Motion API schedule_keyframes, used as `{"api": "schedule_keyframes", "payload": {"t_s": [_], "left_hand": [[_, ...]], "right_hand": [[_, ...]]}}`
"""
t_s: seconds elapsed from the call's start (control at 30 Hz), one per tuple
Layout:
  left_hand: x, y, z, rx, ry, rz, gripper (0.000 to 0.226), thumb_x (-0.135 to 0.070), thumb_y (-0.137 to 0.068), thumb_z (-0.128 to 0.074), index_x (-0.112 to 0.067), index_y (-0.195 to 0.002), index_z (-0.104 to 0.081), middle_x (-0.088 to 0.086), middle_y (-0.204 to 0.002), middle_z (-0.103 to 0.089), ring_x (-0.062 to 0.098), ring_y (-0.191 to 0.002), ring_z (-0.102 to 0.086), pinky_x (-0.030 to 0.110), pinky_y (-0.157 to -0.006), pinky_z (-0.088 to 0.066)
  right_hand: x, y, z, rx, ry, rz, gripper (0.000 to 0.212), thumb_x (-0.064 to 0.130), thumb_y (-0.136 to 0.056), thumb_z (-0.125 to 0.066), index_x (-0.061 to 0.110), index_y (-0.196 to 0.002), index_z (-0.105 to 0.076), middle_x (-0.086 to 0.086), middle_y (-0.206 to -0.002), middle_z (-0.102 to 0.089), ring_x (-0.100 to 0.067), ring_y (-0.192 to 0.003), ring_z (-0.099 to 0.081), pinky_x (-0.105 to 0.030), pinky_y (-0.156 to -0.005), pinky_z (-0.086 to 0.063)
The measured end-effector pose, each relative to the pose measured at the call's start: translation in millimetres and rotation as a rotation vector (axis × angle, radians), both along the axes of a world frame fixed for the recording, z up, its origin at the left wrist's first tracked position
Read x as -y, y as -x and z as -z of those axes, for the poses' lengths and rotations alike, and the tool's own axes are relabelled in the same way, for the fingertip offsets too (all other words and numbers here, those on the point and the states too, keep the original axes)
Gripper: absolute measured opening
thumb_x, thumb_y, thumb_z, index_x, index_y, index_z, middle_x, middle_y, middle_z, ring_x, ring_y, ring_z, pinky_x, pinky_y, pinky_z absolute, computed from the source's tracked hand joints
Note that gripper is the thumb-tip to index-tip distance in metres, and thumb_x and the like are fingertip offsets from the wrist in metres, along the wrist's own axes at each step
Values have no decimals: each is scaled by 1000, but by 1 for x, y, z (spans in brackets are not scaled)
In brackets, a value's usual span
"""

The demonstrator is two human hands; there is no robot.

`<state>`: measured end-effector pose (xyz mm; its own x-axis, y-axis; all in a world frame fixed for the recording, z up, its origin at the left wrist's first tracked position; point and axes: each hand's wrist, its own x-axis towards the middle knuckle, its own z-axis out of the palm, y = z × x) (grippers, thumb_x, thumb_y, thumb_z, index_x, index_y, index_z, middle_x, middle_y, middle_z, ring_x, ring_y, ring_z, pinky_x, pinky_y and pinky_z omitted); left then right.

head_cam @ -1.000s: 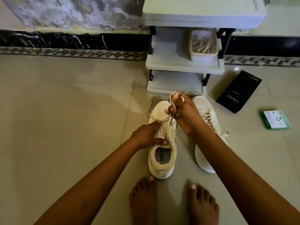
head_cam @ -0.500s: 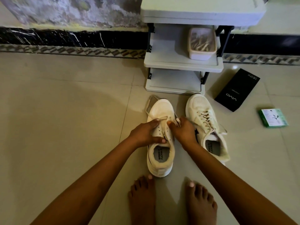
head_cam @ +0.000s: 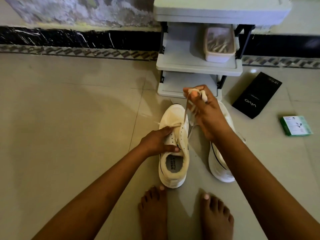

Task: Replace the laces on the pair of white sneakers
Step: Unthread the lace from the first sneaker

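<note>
- Right hand [head_cam: 207, 110]: grip clenched on a bunched lace [head_cam: 186, 108], raised above the toe of the left sneaker [head_cam: 173, 146]; the strand runs taut down to the eyelets, likely to draw it through.
- Left hand [head_cam: 158, 141], below and left of that grip: fingers clasp the sneaker's eyelet flap, probably bracing it against the pull.
- Right sneaker [head_cam: 220, 163]: just beneath the right forearm, on the floor [head_cam: 69, 118].
- Beyond the grip: shelf unit [head_cam: 197, 66] holding a tub [head_cam: 220, 44].
</note>
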<state>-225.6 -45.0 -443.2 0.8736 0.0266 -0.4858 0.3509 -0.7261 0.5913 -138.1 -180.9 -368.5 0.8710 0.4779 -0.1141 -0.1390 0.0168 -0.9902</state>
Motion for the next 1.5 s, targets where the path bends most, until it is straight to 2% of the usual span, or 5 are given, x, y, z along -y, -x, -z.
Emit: {"api": "schedule_keyframes", "payload": {"t_s": [0.2, 0.37, 0.63, 1.0, 1.5], "left_hand": [[0, 0, -1, 3, 1, -12, 78, -42, -80, -71, -21, -145, -33, 2, -145, -44, 22, -128, -44, 31, -100, -39], [1, 1, -2, 0, 22, -30, 80, -39, -81, -71, -21, -146, -29, 2, -148, -40, 22, -132, -40, 29, -101, -36], [0, 0, 2, -4, 9, -25, 84, -42, -80, -71, -20, -148, -26, 0, -153, -32, 20, -137, -33, 30, -108, -31], [-1, 1, 3, 2, 19, -23, 85, -42, -80, -70, -21, -149, -24, -1, -154, -28, 20, -138, -32, 30, -108, -30], [-2, 0, 6, -13, 1, -17, 87, -44, -80, -69, -22, -149, -22, -1, -156, -25, 20, -140, -29, 32, -112, -29]], "right_hand": [[-6, 3, -3, -573, -495, -102, 13, 14, -89, -45, 8, -94, -56, -8, -92, -71, -21, -90, -68, -39, -89, -52], [1, -3, 47, -787, -26, 405, 22, 13, -98, -42, 8, -79, -51, -3, -65, -47, -12, -56, -48, -23, -50, -50], [6, 12, 95, -859, 195, 348, 32, 23, -98, -47, 14, -68, -41, -1, -40, -37, -7, -26, -34, -12, -30, -32], [33, -1, 77, 492, 1089, -218, 16, 15, -93, -52, 3, -95, -62, -11, -87, -62, -29, -83, -60, -32, -69, -45], [11, 13, 116, 683, 1550, -501, 24, 5, -96, -42, 4, -113, -60, -13, -120, -59, -25, -107, -61, -32, -83, -50]]}}
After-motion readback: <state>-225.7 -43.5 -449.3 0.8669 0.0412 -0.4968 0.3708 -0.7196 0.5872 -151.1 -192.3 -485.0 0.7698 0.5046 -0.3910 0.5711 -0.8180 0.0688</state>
